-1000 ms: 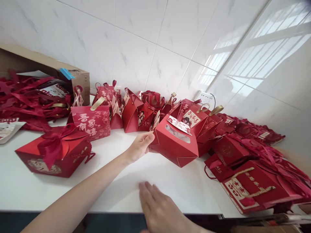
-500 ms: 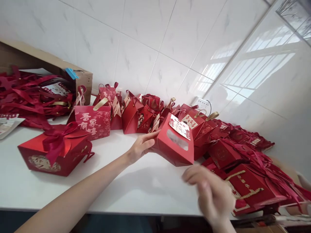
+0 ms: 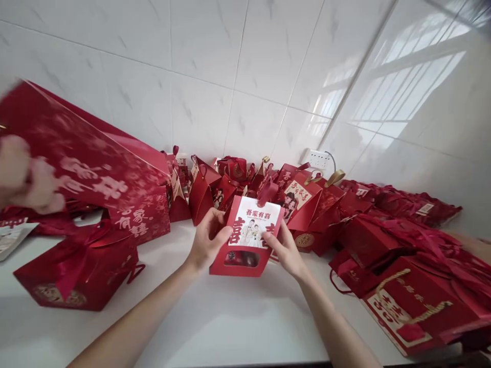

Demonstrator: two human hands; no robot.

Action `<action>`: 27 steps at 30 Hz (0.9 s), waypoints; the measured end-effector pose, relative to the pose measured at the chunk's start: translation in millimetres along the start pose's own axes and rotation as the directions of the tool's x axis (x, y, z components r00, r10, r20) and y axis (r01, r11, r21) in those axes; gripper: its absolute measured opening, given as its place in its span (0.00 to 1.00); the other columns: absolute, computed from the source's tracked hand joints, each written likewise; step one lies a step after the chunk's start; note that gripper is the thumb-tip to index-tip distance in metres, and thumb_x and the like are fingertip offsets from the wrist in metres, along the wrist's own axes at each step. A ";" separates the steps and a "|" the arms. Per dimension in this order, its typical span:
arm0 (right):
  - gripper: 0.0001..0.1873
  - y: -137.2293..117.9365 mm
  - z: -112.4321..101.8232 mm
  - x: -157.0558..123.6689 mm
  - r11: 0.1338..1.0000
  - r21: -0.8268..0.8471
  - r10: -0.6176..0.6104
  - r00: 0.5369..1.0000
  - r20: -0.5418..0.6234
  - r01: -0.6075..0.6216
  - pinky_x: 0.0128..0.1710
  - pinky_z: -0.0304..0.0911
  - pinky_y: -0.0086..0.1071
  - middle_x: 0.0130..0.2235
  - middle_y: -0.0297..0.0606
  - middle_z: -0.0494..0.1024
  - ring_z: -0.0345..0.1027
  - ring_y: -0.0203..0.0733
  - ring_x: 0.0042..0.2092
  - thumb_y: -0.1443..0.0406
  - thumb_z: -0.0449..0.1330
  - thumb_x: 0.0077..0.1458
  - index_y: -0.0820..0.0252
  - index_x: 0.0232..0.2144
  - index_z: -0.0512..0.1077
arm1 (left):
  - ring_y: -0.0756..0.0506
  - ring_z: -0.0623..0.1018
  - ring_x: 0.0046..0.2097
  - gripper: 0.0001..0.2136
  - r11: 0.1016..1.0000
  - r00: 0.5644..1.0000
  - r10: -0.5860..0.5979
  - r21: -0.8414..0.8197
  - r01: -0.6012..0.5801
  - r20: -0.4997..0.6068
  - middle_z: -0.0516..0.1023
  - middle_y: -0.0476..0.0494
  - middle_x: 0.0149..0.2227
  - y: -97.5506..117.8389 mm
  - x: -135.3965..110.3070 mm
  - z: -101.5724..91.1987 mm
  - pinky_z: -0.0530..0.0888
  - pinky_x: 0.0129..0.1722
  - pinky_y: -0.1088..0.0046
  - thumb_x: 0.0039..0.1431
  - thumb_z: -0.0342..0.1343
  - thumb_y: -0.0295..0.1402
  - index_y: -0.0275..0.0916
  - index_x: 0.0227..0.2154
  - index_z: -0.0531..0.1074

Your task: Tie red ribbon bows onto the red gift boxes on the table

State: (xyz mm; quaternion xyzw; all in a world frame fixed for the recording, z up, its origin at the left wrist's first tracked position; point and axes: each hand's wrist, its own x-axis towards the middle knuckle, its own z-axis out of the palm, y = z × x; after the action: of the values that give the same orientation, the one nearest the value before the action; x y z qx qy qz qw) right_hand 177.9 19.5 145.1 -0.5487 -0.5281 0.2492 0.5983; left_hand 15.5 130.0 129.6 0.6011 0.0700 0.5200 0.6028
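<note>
Both of my hands hold a small red gift box above the white table, window side facing me. Its clear window shows dark red contents that I cannot make out. A white card with red characters and a drawn couple hangs over the front, below a dark red ribbon loop. My left hand grips the left side, its thumb near the card's edge. On the right side is my right hand, its thumb pressing on the card.
Another person's blurred hand holds a large red printed bag at the left. A ribboned red box stands below it. Finished-looking red boxes line the wall. Several rope-handled red boxes crowd the right. A socket strip is on the wall.
My right hand has come up onto the box. The box has turned upright, its card facing me, and moved slightly left. Another person's hand with a red bag has entered at left.
</note>
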 end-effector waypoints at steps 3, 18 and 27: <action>0.23 16.4 3.2 -9.9 0.995 -0.084 -0.038 0.990 0.137 0.050 0.44 0.69 0.40 0.46 0.41 0.77 0.72 0.48 0.47 0.55 0.57 0.56 0.55 0.51 0.61 | 0.46 0.73 0.43 0.14 0.950 0.974 0.198 0.265 -0.163 -0.111 0.70 0.46 0.38 3.8 1.0 0.7 0.72 0.42 0.71 0.50 0.61 0.41 0.40 0.31 0.63; 0.09 -2.2 19.0 -16.5 0.777 -0.365 -0.571 0.819 -0.062 0.514 0.39 0.68 0.35 0.38 0.36 0.75 0.70 0.39 0.40 0.70 0.56 0.57 0.54 0.40 0.67 | 0.49 0.78 0.42 0.12 0.802 0.896 0.219 0.452 -0.391 0.387 0.78 0.43 0.43 30.7 -1.7 11.1 0.74 0.40 0.73 0.62 0.47 0.23 0.38 0.27 0.72; 0.10 6.6 27.5 -17.7 0.610 -0.500 -0.725 0.688 -0.038 0.615 0.36 0.66 0.36 0.36 0.37 0.71 0.68 0.40 0.39 0.74 0.56 0.56 0.56 0.39 0.66 | 0.47 0.79 0.40 0.11 0.803 0.902 0.221 0.457 -0.384 0.370 0.79 0.43 0.38 32.7 -3.9 13.7 0.76 0.40 0.73 0.55 0.53 0.24 0.39 0.37 0.79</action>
State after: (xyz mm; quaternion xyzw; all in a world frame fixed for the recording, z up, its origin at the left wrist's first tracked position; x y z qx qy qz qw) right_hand 149.2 16.6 128.2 -0.4569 -0.6624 -0.1910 0.5621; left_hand 5.7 109.7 157.1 0.8156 0.0178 0.4750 0.3298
